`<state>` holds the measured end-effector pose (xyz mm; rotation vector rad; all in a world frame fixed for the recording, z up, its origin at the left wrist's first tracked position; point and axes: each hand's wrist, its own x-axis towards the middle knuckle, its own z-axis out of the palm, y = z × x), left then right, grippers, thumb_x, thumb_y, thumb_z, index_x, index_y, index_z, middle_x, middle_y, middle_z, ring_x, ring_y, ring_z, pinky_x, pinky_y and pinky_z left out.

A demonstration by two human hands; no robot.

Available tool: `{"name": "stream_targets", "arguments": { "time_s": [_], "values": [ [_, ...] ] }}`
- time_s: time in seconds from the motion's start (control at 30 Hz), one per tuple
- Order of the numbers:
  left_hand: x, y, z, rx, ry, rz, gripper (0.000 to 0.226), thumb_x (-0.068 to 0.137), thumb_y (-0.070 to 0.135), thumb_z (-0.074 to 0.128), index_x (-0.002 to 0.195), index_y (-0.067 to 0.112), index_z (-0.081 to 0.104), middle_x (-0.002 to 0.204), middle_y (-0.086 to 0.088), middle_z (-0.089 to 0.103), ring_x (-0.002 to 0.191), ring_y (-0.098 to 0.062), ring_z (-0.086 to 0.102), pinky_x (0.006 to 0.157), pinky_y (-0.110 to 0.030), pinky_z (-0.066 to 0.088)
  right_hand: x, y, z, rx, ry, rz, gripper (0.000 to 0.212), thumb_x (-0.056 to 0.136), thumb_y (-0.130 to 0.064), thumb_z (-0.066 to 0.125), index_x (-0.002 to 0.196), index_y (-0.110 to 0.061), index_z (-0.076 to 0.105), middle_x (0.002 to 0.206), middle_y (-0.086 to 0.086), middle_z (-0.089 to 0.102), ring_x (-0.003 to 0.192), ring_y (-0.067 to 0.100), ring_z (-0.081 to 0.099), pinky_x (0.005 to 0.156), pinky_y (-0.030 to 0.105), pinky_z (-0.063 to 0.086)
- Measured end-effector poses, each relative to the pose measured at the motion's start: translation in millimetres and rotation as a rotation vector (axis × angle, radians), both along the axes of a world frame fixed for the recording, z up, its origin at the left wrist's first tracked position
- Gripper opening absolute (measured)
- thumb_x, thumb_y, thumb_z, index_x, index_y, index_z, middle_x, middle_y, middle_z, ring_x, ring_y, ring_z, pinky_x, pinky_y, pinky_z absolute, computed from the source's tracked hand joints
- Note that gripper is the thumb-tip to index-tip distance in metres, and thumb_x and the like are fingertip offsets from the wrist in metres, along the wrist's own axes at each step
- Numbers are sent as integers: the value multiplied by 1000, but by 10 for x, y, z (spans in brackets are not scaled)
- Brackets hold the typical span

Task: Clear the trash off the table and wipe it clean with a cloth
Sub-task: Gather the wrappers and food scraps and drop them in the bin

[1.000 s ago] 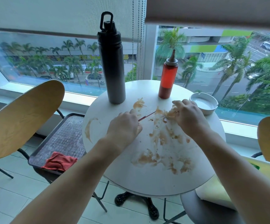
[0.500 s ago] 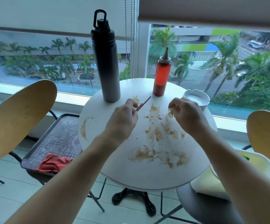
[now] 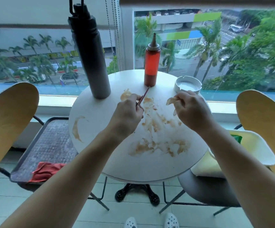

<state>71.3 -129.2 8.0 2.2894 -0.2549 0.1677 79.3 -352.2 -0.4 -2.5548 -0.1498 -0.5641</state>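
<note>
Sauce-smeared round table (image 3: 100, 129), left hand (image 3: 127, 116) pinching thin red stick (image 3: 143, 96), right hand (image 3: 191, 109) clutching crumpled scrap (image 3: 170, 101)

A tall black bottle (image 3: 92, 60) stands upright at the far left of the round top, an orange squeeze bottle (image 3: 152, 65) upright to its right. A white dish (image 3: 188, 84), possibly an ashtray, sits further right. Two wooden chair backs (image 3: 10, 122) flank the scene, and palm trees (image 3: 206, 45) show through the window.
</note>
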Motion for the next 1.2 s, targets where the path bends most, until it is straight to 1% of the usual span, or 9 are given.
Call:
{"name": "stream_targets", "arguments": {
  "time_s": [0.17, 0.3, 0.43, 0.53, 0.67, 0.77, 0.93, 1.1, 1.2],
  "values": [
    [-6, -93, 18, 35, -2, -39, 31, 101, 13, 48, 130, 15, 59, 92, -7, 70, 78, -22, 71, 77, -42, 61, -101, -59, -35, 40, 19, 10, 11, 87, -22, 68, 89, -12, 72, 87, 4, 58, 79, 20, 54, 67, 23, 35],
    [-8, -225, 52, 54, -19, -60, 31, 101, 14, 49, 130, 14, 59, 93, -7, 67, 81, -25, 65, 79, -42, 58, -190, -159, -19, 69, 52, 78, 21, 86, -6, 66, 100, -17, 78, 98, 3, 57, 86, 14, 57, 80, 8, 39],
    [-43, -430, 91, 42, 12, -84, 32, 101, 16, 48, 131, 15, 58, 103, -8, 71, 86, -26, 63, 77, -37, 54, -218, -300, 17, 77, 30, 94, 24, 90, -3, 64, 100, -17, 80, 91, -3, 60, 83, 13, 58, 80, 19, 42],
    [-67, -649, 132, 22, 56, -77, 33, 99, 16, 45, 130, 18, 58, 103, -4, 71, 91, -25, 62, 74, -32, 46, -255, -486, 70, 77, 17, 87, 24, 91, -4, 63, 91, -21, 80, 75, -14, 54, 68, 5, 52, 71, 14, 40],
    [-106, -966, 161, -39, 109, -74, 28, 98, 15, 43, 120, 22, 61, 87, 0, 66, 76, -19, 59, 65, -32, 47, -309, -745, 123, 93, 51, 38, 20, 90, -21, 57, 89, -22, 77, 81, -2, 60, 72, 14, 53, 73, 27, 41],
    [-140, -1245, 132, -73, 117, -92, 31, 95, 19, 41, 119, 23, 61, 94, -11, 69, 79, -28, 59, 71, -39, 50, -365, -995, 132, 89, 74, 1, 25, 86, -33, 53, 86, -16, 71, 81, 4, 58, 72, 22, 55, 70, 32, 41],
    [-191, -1735, 62, -112, 116, -133, 23, 97, 17, 42, 111, 20, 61, 92, -8, 66, 84, -31, 59, 78, -41, 49, -481, -1428, 119, 86, 74, 6, 21, 87, -32, 58, 81, -14, 66, 78, 1, 54, 70, 20, 51, 65, 29, 32],
    [-165, -2259, -118, -206, 136, -193, 32, 97, 33, 39, 113, 19, 63, 89, -16, 64, 91, -40, 62, 76, -40, 46, -542, -1879, 47, 76, 100, -26, 22, 99, -21, 56, 81, -10, 63, 82, 5, 52, 78, 23, 49, 68, 30, 28],
    [-174, -2527, -236, -257, 164, -201, 36, 94, 40, 39, 111, 19, 62, 75, -9, 59, 70, -32, 52, 71, -42, 47, -564, -2139, -35, 95, 170, -21, 21, 99, -19, 50, 89, -13, 68, 92, 6, 59, 90, 23, 55, 74, 30, 34]
  ]
}}
